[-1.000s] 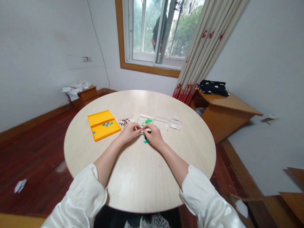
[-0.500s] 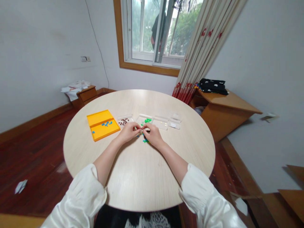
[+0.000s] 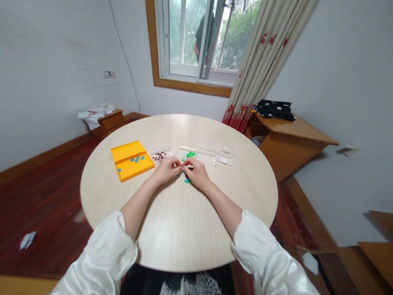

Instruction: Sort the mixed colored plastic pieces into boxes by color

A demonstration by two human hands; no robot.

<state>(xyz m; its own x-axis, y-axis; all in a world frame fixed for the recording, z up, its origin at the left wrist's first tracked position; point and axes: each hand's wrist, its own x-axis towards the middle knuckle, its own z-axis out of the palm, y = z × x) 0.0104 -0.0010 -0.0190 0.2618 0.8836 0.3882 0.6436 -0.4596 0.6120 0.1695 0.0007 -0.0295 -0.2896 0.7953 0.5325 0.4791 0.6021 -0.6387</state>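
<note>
Over the middle of the table, my left hand (image 3: 166, 170) and my right hand (image 3: 197, 173) meet at their fingertips. Both are closed in a pinch on small building blocks, mostly covered by the fingers. A little cluster of green and blue blocks (image 3: 187, 180) shows just under my right hand; whether it is held or lies on the table I cannot tell. Beyond my fingers, a clear tray (image 3: 186, 148) contains bright green blocks (image 3: 190, 154). Left of it, dark brown blocks (image 3: 159, 156) lie in another clear tray (image 3: 166, 149).
On the round table (image 3: 181, 229), an open yellow case (image 3: 127, 150) with several blue blocks (image 3: 136, 158) stands to the left. Further clear trays (image 3: 205, 158) sit to the right, one with a few pale pieces. A wooden cabinet (image 3: 302, 133) bearing black cloth is beyond the table's right edge.
My hands stay together with fingertips touching; the fingers have shifted only slightly. The whole view has moved a little, and the trays and yellow case remain in place.
</note>
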